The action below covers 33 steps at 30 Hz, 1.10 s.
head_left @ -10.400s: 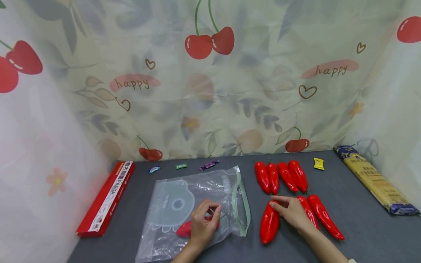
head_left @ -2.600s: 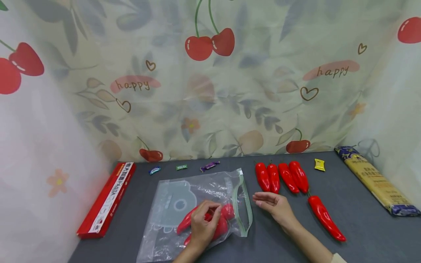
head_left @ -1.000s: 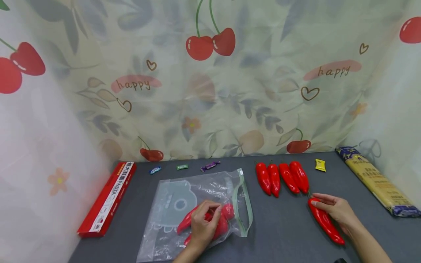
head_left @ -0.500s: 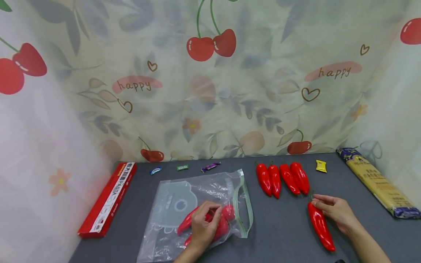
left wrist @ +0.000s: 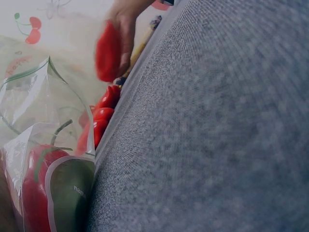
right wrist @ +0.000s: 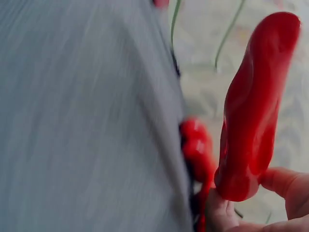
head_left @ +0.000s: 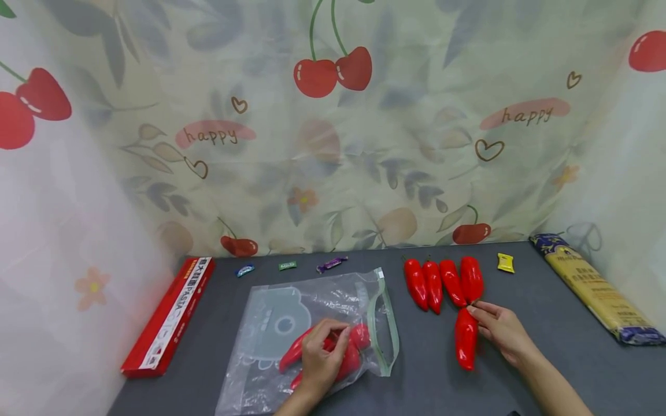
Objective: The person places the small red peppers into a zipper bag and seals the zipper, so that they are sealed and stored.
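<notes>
My right hand (head_left: pixel 502 330) pinches a red chili pepper (head_left: pixel 466 341) near its stem end, tip toward me. In the right wrist view the held pepper (right wrist: pixel 256 111) is raised off the table, between thumb and fingers. My left hand (head_left: pixel 324 352) has thumb and fingers curled together on the top layer of a clear zip bag (head_left: pixel 333 289). The green-edged mouth of the bag gapes to the right. Several red peppers (head_left: pixel 350 361) lie inside, partly covered by the left hand. In the left wrist view the bag's film (left wrist: pixel 29 104) stands raised.
Several red peppers (head_left: pixel 416 283) lie in a row at the back right. Small wrapped candies stand along the back: blue (head_left: pixel 244 270), green (head_left: pixel 287 266), purple (head_left: pixel 331 264), yellow (head_left: pixel 505 262). A red pasta box (head_left: pixel 169 318) lies left, a yellow pasta packet (head_left: pixel 593 283) right.
Peppers have gone from the table into the bag since the oldest frame. In the last second my right hand has lifted the front right pepper and carried it left. My left hand stays put.
</notes>
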### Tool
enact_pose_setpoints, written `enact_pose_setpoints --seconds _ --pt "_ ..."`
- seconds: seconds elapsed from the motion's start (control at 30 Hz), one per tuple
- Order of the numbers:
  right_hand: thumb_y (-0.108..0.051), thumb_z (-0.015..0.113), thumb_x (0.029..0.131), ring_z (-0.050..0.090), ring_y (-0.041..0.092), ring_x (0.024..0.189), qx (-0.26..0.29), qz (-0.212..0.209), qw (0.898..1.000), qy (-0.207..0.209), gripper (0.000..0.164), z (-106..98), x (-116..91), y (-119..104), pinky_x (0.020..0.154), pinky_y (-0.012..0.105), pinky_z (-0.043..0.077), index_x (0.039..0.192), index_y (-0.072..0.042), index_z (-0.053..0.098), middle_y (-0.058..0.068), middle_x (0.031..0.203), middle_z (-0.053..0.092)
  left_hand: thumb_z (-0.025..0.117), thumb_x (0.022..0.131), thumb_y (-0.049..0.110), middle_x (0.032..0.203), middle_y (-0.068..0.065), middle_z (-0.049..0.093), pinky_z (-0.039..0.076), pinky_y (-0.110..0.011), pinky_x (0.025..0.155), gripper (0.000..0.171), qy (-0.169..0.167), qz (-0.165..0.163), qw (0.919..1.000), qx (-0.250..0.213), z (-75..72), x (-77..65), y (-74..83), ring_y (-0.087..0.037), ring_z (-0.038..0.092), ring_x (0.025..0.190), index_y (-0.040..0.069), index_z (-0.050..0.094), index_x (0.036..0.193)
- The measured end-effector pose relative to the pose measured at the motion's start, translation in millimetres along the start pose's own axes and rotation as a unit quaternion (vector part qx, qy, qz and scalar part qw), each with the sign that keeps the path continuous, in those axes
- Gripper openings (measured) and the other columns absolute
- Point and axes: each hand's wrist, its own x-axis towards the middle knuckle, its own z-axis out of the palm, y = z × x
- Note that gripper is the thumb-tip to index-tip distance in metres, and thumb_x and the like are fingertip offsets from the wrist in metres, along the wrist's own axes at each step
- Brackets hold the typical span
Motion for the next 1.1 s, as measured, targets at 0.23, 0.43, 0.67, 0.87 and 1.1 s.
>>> enact_pose_setpoints --seconds 0.23,0.43,0.67,0.87,1.1 --pt "-0.029 0.055 0.091 0.057 -0.009 0.081 0.027 -0.042 0.999 0.016 0.07 24 -1 -10 0.074 0.013 0.051 0.138 0.012 0.023 -0.014 0.1 0.061 0.069 0.072 -0.007 0.073 -0.006 0.063 0.047 -0.013 0.054 0.018 -0.005 0.001 1.0 -0.008 2.0 -0.3 0.5 -0.008 0.055 0.06 0.003 0.065 0.085" --pt "-0.028 0.054 0.092 0.055 -0.011 0.081 0.073 -0.062 0.995 0.035 0.066 44 -3 -20 0.075 0.009 0.048 0.139 0.007 0.023 -0.025 0.088 0.058 0.069 0.072 -0.007 0.072 -0.006 0.063 0.047 -0.011 0.056 0.017 -0.005 -0.001 1.0 -0.005 -0.4 1.5 0.6 -0.008 0.056 0.06 0.003 0.065 0.085" --pt "-0.017 0.058 0.089 0.05 -0.002 0.065 0.149 -0.083 0.978 0.118 0.049 91 6 -25 0.064 0.013 0.048 0.128 0.002 0.036 -0.018 0.075 0.054 0.069 0.07 -0.009 0.072 -0.006 0.063 0.047 -0.013 0.054 0.018 -0.006 -0.003 1.0 -0.005 0.7 -1.7 -0.7 -0.008 0.055 0.059 0.003 0.065 0.084" --pt "-0.012 0.059 0.088 0.051 0.0 0.066 0.165 -0.086 0.975 0.125 0.045 119 5 -17 0.063 0.015 0.048 0.125 -0.002 0.035 -0.015 0.078 0.055 0.069 0.071 -0.008 0.072 -0.006 0.063 0.046 -0.012 0.053 0.018 -0.008 -0.007 0.9999 -0.005 1.3 -1.8 0.2 -0.008 0.055 0.059 0.003 0.065 0.084" --pt "-0.008 0.058 0.088 0.057 0.001 0.073 0.147 -0.107 0.979 0.093 0.037 127 3 -12 0.07 0.016 0.051 0.121 0.003 0.046 -0.012 0.082 0.06 0.069 0.073 -0.006 0.072 -0.005 0.063 0.047 -0.012 0.055 0.016 -0.01 -0.015 0.9998 0.001 -0.8 0.1 2.2 -0.007 0.055 0.06 0.004 0.065 0.085"
